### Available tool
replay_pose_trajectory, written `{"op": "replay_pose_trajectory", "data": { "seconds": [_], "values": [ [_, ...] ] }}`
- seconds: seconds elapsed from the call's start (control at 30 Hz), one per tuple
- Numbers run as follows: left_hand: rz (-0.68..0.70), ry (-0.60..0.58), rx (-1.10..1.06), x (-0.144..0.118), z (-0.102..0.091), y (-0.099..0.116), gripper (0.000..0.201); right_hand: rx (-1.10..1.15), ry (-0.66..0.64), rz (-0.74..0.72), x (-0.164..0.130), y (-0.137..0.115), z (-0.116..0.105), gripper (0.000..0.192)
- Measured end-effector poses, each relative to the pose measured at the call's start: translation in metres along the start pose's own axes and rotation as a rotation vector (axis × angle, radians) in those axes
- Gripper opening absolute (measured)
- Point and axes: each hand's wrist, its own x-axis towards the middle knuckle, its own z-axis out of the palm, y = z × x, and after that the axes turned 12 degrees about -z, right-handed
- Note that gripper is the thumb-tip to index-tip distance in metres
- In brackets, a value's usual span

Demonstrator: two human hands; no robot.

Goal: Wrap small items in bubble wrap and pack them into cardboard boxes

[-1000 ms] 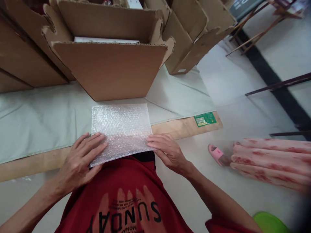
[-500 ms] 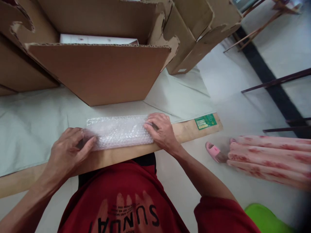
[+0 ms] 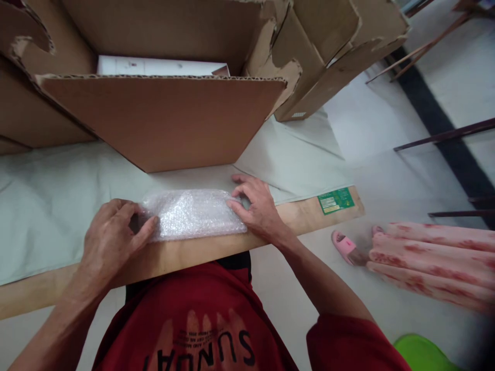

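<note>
A flat bundle of bubble wrap (image 3: 197,214) lies along the wooden front edge of the table, partly on the pale cloth. What is inside it, if anything, cannot be made out. At its left end, my left hand (image 3: 116,226) grips with the thumb in front and the fingers bent behind. My right hand (image 3: 258,208) holds the opposite end between thumb and curled fingers, one finger raised off the wrap. Just beyond the bundle stands an open cardboard box (image 3: 166,121) with a white box (image 3: 158,66) inside.
More cardboard boxes stand at the left (image 3: 34,113) and at the right (image 3: 309,67). The pale cloth (image 3: 58,180) covers the table behind the wooden edge (image 3: 297,219), which carries a green label (image 3: 335,201). On the floor to the right, a person in a pink patterned garment (image 3: 433,257) stands near a green stool-like object (image 3: 421,353).
Fingers of my right hand have lifted and spread a little at the bundle's end. The bubble wrap's far edge looks folded in more. The whole view has shifted slightly.
</note>
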Motion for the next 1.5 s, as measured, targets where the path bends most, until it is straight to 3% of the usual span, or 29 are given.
{"op": "replay_pose_trajectory", "data": {
  "seconds": [0.17,0.3,0.47,0.6,0.67,0.73,0.8,0.9,1.0,1.17,1.27,1.37,1.43,1.5],
  "values": [
    [-0.245,-0.062,-0.319,-0.009,-0.012,0.006,0.025,0.403,0.086,0.14,-0.013,-0.027,-0.013,0.026],
    [-0.365,-0.156,-0.575,-0.005,-0.031,-0.008,0.045,0.58,-0.025,0.155,-0.027,-0.054,-0.009,0.049],
    [-0.216,-0.183,-0.235,0.034,-0.05,-0.014,0.056,0.517,-0.193,0.098,-0.03,-0.08,0.026,0.069],
    [-0.01,-0.05,0.048,0.057,-0.044,-0.015,0.049,0.441,-0.257,0.051,-0.019,-0.092,0.046,0.053],
    [0.06,0.064,0.055,0.044,-0.038,-0.02,0.045,0.434,-0.286,0.033,-0.012,-0.095,0.048,0.037],
    [0.157,0.12,0.01,0.012,-0.032,-0.027,0.036,0.447,-0.301,0.033,-0.008,-0.096,0.045,0.03],
    [0.342,0.117,-0.058,-0.031,-0.026,-0.035,0.027,0.468,-0.299,0.05,-0.005,-0.094,0.043,0.028],
    [0.626,0.035,-0.089,-0.084,-0.017,-0.042,0.049,0.542,-0.305,0.118,-0.004,-0.091,0.043,0.026],
    [0.645,0.047,-0.034,-0.104,-0.003,-0.039,0.056,0.74,-0.325,0.282,-0.004,-0.091,0.049,0.026],
    [0.56,0.247,-0.117,-0.094,0.014,-0.031,0.043,1.023,-0.334,0.488,-0.005,-0.093,0.054,0.036],
    [0.482,0.224,-0.287,-0.088,0.012,-0.027,0.033,0.932,-0.324,0.379,-0.007,-0.086,0.037,0.047],
    [0.353,0.18,-0.404,-0.087,0.007,-0.023,0.027,0.684,-0.26,0.077,-0.007,-0.08,0.016,0.074],
    [0.288,0.18,-0.422,-0.088,0.005,-0.021,0.023,0.549,-0.303,-0.126,-0.003,-0.081,0.012,0.093],
    [0.248,0.182,-0.426,-0.088,0.004,-0.021,0.021,0.496,-0.366,-0.205,0.002,-0.086,0.019,0.087]
  ]
}}
